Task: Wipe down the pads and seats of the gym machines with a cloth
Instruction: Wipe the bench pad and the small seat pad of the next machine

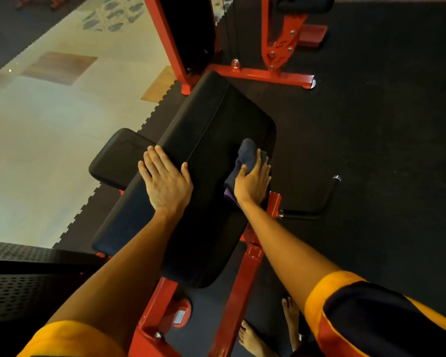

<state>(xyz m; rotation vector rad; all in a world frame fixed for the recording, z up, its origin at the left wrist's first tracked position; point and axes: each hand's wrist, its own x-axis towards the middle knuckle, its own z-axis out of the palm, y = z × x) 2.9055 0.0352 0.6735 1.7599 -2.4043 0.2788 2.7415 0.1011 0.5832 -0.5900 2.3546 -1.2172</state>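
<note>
— Where's the cloth (pixel 245 155) now?

— On the big black pad (pixel 211 119) of the red-framed machine, close to its right edge. It's a dark navy one, bunched up, and the right hand (pixel 252 182) lies on top of it, pressing it down on the vinyl. The fingers (pixel 262 158) are stretched out, not curled round it; the thumb rests on the cloth's near fold. A bit of purple shows under the wrist, and I can't tell whether it belongs to the cloth.

— And the other hand?

— The left hand (pixel 165 182) is flat on the same pad, over by the left edge, fingers straight and a little apart, holding nothing. The two hands are well apart, with bare pad between them.

— What's around it?

— A smaller black pad (pixel 116 155) sticks out just beside the big one, on the left, lower down. The red frame (pixel 242 279) runs underneath towards the person, and a black handle bar (pixel 317 210) juts off to the right. All of this stands on black rubber matting (pixel 371 124) with a jigsaw edge against pale floor tiles (pixel 49 137). The person's bare feet (pixel 252 338) are on the matting beside the frame, and the short sleeves (pixel 345 305) are yellow with a dark panel.
</note>
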